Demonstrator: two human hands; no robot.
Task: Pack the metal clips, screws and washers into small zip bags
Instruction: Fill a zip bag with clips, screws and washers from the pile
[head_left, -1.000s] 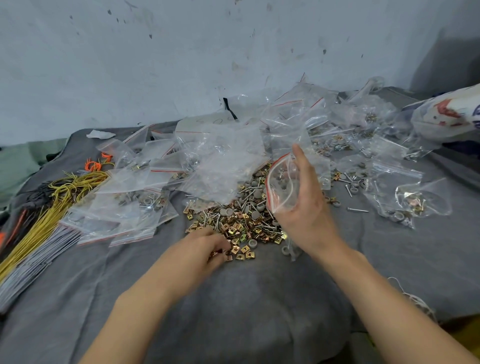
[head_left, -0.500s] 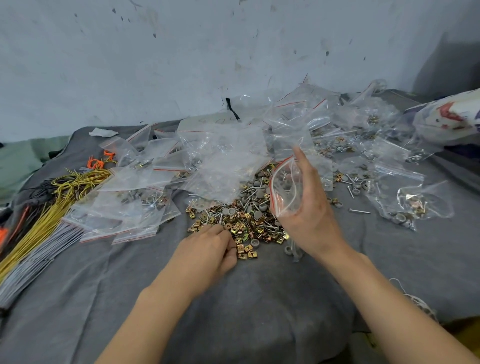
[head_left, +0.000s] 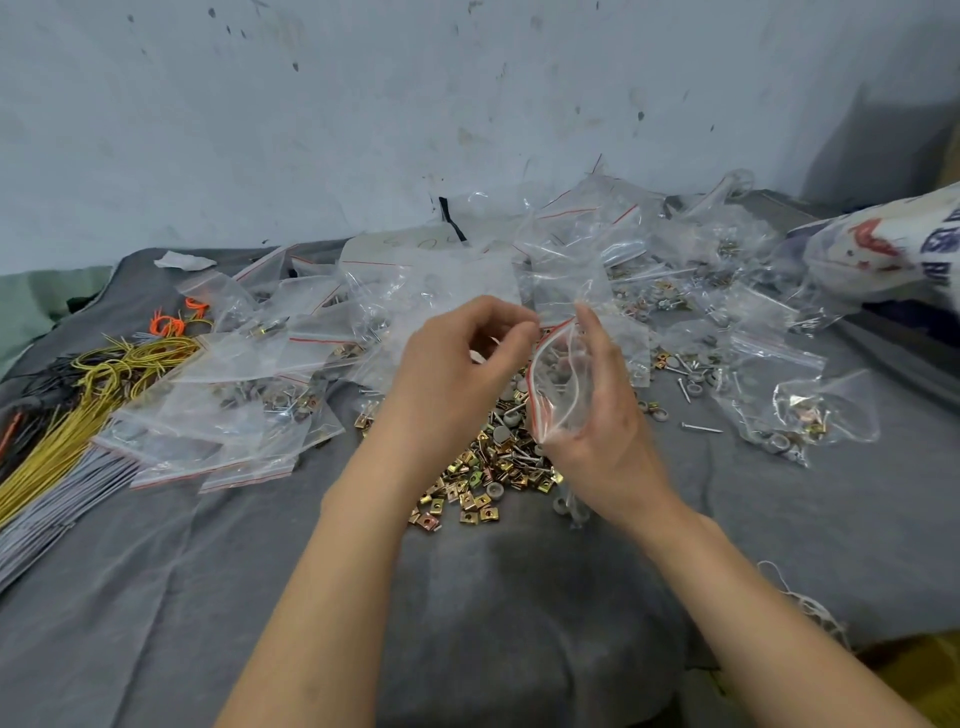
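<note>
One grey cloth (head_left: 156, 597), counted over

There were two hands, the left hand (head_left: 447, 374) and the right hand (head_left: 613, 441). One zip bag (head_left: 561, 384) was in hand. There was also one heap of clips, screws and washers (head_left: 483, 467), one yellow wire bundle (head_left: 119, 364) and one printed sack (head_left: 883, 244). The loose bags (head_left: 234, 415) were too many to count.

A grey blanket (head_left: 519, 597) covers the surface, below a stained pale wall (head_left: 363, 130). At the left lie a bundle of yellow wires (head_left: 78, 415), a grey cable bundle (head_left: 47, 504) beside it, orange ties (head_left: 169, 325) and black wires (head_left: 47, 384). A white paper scrap (head_left: 183, 260) sits near the wall; a printed white sack (head_left: 883, 249) lies at the right, white string (head_left: 810, 603) near the front edge
</note>
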